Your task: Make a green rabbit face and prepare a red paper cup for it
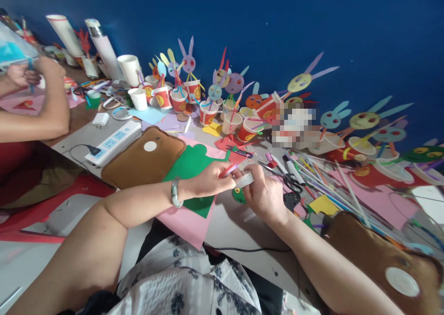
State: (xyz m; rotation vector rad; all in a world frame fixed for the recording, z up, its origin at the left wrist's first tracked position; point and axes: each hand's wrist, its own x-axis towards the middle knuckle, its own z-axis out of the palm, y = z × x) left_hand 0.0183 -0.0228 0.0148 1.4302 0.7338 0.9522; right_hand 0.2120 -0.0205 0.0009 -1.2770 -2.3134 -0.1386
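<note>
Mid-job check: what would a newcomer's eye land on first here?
Probably the colourful long-eared paper faces sticking out of cups along the blue wall. Next, the bright green sheet overlapping pink paper, beneath the left hand. Then the whitish roll between that hand and the right hand.

A pale, whitish curved band, which looks like a roll of tape (244, 180), is held just to the right of the green sheet (190, 167). It is tilted, its outer side showing faint markings too small to read. The right hand (265, 194) grips its right end, and the fingertips of the left hand (208, 180) meet its left end. A small, narrow red and purple piece (228, 170) rises at a slant from the left hand's grasp, near the green sheet's right edge; its lower end is hidden by the fingers.
</note>
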